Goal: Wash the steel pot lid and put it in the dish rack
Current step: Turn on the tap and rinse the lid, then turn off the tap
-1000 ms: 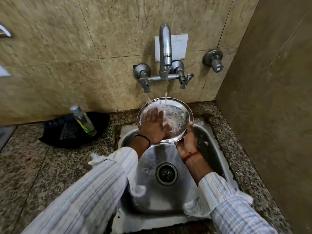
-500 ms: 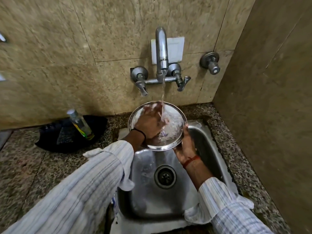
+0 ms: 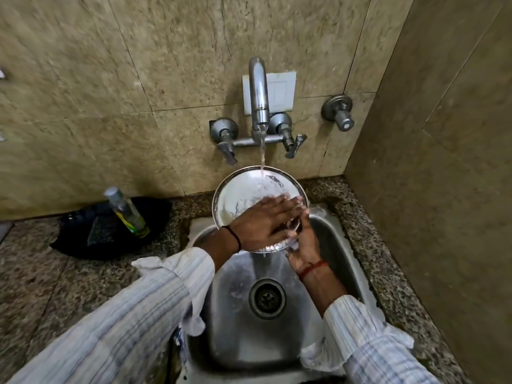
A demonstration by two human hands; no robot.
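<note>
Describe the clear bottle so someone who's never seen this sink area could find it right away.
Start at the steel sink and look left along the speckled counter toward the tiled wall. There a black tray sits, and the bottle stands tilted on it. It is the only see-through thing there, with a grey cap and a yellow-green label.

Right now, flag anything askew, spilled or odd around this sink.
The clear bottle leans tilted on a black cloth left of the sink, so it could tip. Otherwise nothing stands out: tap water falls onto the steel lid.
</note>
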